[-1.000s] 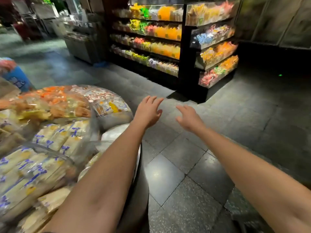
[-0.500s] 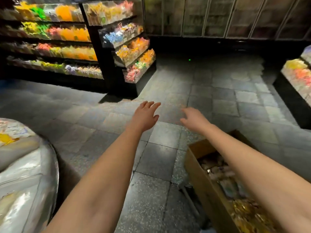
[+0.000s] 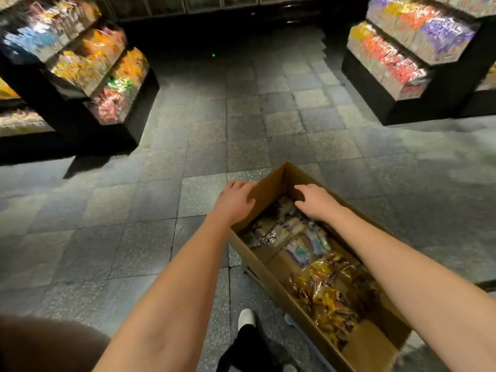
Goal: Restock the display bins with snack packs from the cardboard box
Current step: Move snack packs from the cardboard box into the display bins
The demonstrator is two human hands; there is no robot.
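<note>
Compared with 0.5 s ago, the view has swung right and down. The cardboard box [image 3: 271,260], then only partly in view at the lower right, now lies fully in view on the tiled floor [image 3: 150,200]. The round display at the left edge has gone from sight.

Both hands, then stretched out over bare tiles, are now at the box's far end. The left hand [image 3: 236,202] lies across the top of the left wall with its fingers relaxed, gripping nothing; whether it touches the cardboard is unclear. The right hand [image 3: 316,201] hovers inside the opening, fingers spread and loosely bent, empty, just above the pale snack packs [image 3: 281,229]. Yellow and brown packs [image 3: 330,291] fill the nearer part.

The left display bins [image 3: 102,73] have slid toward the corner, and the right display bins [image 3: 402,49] show more fully.
</note>
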